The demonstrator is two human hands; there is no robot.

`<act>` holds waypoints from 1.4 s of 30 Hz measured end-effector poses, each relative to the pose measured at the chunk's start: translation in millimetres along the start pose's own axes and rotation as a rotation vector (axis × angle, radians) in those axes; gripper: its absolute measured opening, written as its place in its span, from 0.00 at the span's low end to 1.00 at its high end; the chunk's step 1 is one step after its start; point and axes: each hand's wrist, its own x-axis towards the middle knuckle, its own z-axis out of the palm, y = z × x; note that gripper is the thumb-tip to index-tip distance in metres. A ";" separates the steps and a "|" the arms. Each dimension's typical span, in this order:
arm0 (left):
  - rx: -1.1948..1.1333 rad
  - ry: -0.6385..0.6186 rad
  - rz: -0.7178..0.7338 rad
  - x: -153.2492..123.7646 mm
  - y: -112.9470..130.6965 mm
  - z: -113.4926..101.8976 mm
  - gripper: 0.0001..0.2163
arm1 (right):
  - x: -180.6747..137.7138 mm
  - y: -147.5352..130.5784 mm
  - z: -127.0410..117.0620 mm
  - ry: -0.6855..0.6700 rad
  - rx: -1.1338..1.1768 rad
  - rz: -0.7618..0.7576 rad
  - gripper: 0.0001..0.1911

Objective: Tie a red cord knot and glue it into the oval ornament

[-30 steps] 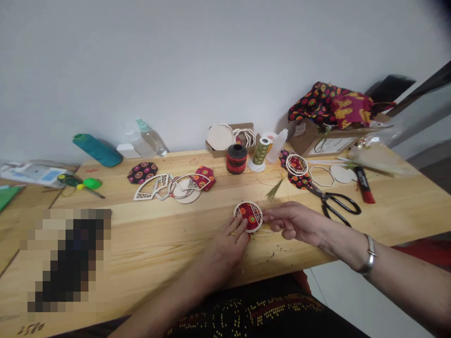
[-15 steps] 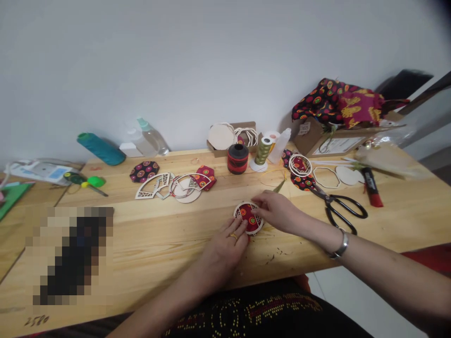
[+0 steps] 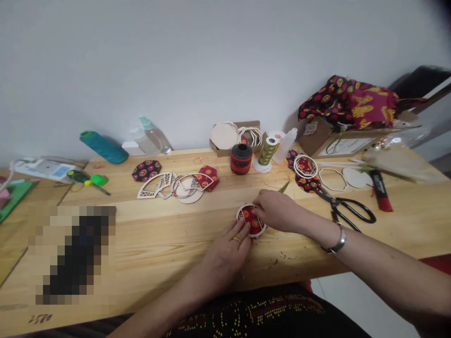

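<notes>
Both hands on the round fabric disc (image 3: 251,219), flat on the table (image 3: 158,234), front-centre.
Your left hand (image 3: 229,251) presses flat fingers on its 7 o'clock rim. Your right hand (image 3: 278,211) bunches fingertips at 2 o'clock, grip unclear. Disc has no long axis, lattice face up.

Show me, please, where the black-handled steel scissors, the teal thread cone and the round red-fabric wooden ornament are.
Black-handled steel scissors (image 3: 334,203): head view, on the pivot.
Teal thread cone (image 3: 102,146): head view, mid-body.
Round red-fabric wooden ornament (image 3: 249,218): head view, on its red fabric centre.
</notes>
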 end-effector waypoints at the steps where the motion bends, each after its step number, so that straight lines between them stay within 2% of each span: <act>1: -0.011 -0.009 -0.003 0.2 0.2 -0.3 0.17 | -0.4 -1.5 -1.4 -0.007 -0.032 -0.003 0.12; 5: -0.048 -0.034 -0.008 0.4 0.2 -0.7 0.18 | 2.1 0.1 -1.3 -0.012 -0.050 -0.023 0.13; 13: -0.048 0.023 0.009 2.8 0.3 0.0 0.17 | 17.9 15.0 6.2 -0.058 0.150 0.000 0.13; 22: -0.013 0.052 0.012 1.4 0.6 3.5 0.17 | 21.1 13.6 5.9 -0.062 0.147 0.057 0.15; 27: 0.002 0.133 0.000 1.0 0.6 6.2 0.16 | 22.9 11.3 3.4 -0.065 0.123 0.090 0.16; 32: -0.021 0.160 0.025 0.9 0.0 5.1 0.15 | 23.0 10.7 1.8 -0.076 0.099 0.095 0.17; 42: 0.031 0.181 0.003 0.0 1.1 11.7 0.15 | 7.1 -2.2 -1.3 -0.050 0.002 0.076 0.15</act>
